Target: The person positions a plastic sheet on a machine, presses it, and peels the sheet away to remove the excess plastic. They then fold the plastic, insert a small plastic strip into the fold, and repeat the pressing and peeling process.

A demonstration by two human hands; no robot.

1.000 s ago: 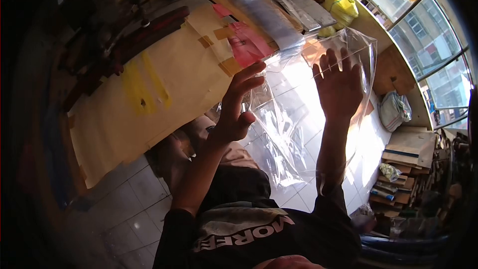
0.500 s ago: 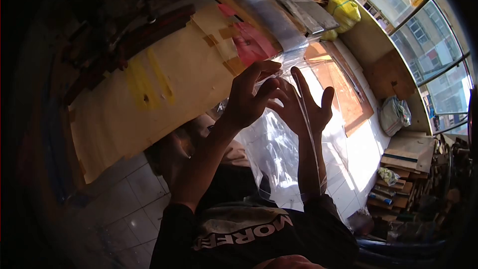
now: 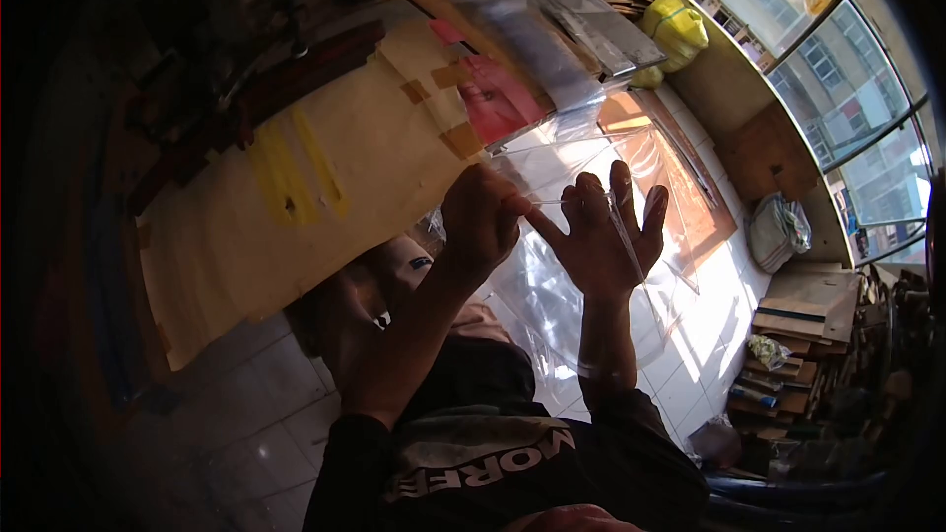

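A large clear plastic sheet (image 3: 540, 281), perhaps a bag, hangs in front of me, creased and shining in the sunlight. My left hand (image 3: 481, 219) is closed in a fist at its upper left edge, pinching the film between thumb and fingers. Level with it on the right, my right hand (image 3: 603, 241) has its fingers spread and its thumb reaching toward the left fist. A fold of the film runs across the right hand's fingers and back, and a lower edge crosses that forearm.
To the left stands a workbench (image 3: 345, 163) covered in brown paper with yellow marks and a pink sheet (image 3: 498, 99). Flat panels (image 3: 611, 34) lie at its far end. An orange-brown board (image 3: 680, 192) rests on the tiled floor. Stacked wood offcuts (image 3: 788, 365) and a yellow bag (image 3: 676, 32) are along the window wall.
My left hand has drawn back toward me and closed from a loose pinch into a fist. My right hand has lowered slightly, its fingers spreading wider, and the plastic has shifted with them.
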